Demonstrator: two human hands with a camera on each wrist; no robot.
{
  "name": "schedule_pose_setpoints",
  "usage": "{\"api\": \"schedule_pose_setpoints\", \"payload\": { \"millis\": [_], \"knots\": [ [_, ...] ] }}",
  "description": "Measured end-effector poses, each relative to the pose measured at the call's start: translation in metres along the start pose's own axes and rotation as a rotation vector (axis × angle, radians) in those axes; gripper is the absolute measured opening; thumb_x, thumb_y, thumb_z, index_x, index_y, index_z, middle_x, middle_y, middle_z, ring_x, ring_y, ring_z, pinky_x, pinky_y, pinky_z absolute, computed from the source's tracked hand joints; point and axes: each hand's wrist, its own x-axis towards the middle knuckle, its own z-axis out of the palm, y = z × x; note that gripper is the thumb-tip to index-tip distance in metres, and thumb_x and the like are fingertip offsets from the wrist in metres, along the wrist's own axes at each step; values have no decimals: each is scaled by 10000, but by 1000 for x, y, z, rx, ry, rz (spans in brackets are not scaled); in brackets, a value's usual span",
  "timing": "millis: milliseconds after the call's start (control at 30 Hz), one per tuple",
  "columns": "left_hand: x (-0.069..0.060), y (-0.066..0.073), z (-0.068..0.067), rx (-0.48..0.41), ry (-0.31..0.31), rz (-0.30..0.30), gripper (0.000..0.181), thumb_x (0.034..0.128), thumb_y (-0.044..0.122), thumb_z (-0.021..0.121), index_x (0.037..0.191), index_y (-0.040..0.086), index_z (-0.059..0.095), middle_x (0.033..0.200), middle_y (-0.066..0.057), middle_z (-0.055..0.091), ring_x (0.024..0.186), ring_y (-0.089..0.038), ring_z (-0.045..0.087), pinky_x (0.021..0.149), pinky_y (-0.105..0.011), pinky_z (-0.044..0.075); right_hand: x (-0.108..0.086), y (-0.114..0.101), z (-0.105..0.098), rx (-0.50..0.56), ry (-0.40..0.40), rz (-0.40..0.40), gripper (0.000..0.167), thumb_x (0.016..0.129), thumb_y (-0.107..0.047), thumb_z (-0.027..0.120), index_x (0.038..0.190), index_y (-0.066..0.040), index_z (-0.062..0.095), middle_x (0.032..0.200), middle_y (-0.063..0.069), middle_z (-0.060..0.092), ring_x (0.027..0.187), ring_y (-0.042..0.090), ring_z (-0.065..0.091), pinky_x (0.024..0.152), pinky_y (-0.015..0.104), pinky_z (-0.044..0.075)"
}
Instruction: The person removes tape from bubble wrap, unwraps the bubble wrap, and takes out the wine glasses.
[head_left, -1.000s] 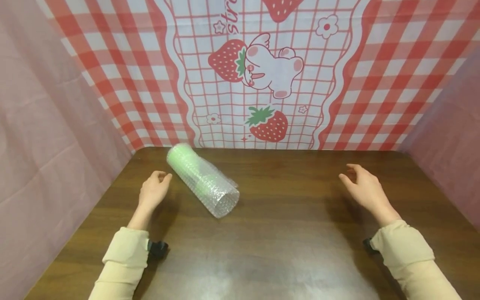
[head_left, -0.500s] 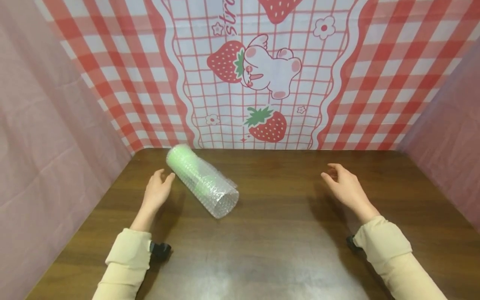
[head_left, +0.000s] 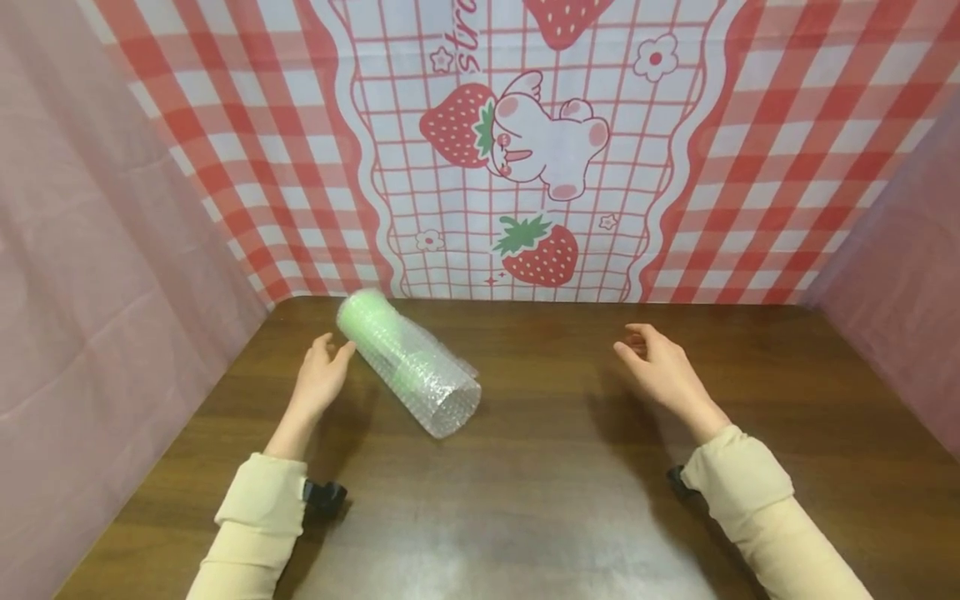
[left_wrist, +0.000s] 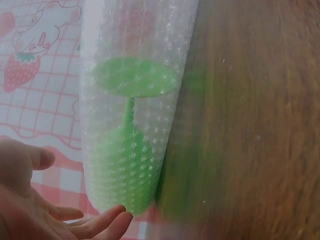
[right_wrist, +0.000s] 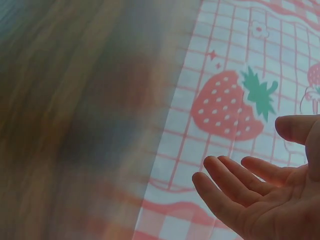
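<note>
A roll of bubble wrap (head_left: 420, 371) lies slantwise on the left half of the table, its open end toward the front. Inside it is a green object (left_wrist: 125, 160); the left wrist view shows a flat disc and a wider body joined by a thin stem, blurred by the wrap. My left hand (head_left: 321, 379) is just left of the roll's far end, fingers loosely bent and holding nothing; I cannot tell whether a fingertip touches the wrap. Over the table's right half, my right hand (head_left: 663, 371) hovers with relaxed fingers, well apart from the roll and holding nothing.
The brown wooden table (head_left: 525, 492) meets a red-and-white checked cloth (head_left: 757, 167) with strawberry prints at its back edge. Pink curtains (head_left: 97, 275) hang on both sides. Each wrist bears a small black device (head_left: 324, 497).
My right hand has moved left across the table, toward the middle. The left hand has shifted slightly right, closer to the roll. The bubble wrap roll stays in place.
</note>
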Motion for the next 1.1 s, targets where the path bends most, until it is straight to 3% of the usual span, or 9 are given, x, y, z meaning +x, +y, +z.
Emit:
{"api": "schedule_pose_setpoints", "payload": {
  "millis": [533,767,900,1100],
  "knots": [
    [4,10,5,-19,-36,-26,693,936,344,396,1420,-53,99,1383,-318,277,1285,-425,271,1071,-513,228,13,-28,24,55,-53,-34,515,942,-320,447,1310,34,381,1204,248,527,1078,361,548,908,481,441],
    [5,10,7,-13,-76,-66,766,940,392,356,1431,-24,-60,1461,-312,78,1348,-420,112,1108,-510,114,16,-42,41,100,-91,-55,523,941,-343,448,1312,20,386,1211,234,532,1080,348,552,912,464,447],
    [4,13,11,-58,-72,-94,772,937,409,346,1432,-18,-65,1474,-293,-25,1358,-415,35,1116,-501,71,18,-48,46,112,-88,-46,503,937,-332,463,1305,4,398,1207,216,543,1077,332,558,919,458,443],
    [6,18,18,-151,-32,-122,783,931,419,355,1437,1,-71,1482,-253,-65,1360,-406,42,1121,-481,76,19,-51,51,119,-97,-31,504,934,-344,464,1300,-1,410,1194,203,559,1076,316,561,922,446,442]
  ]
}}
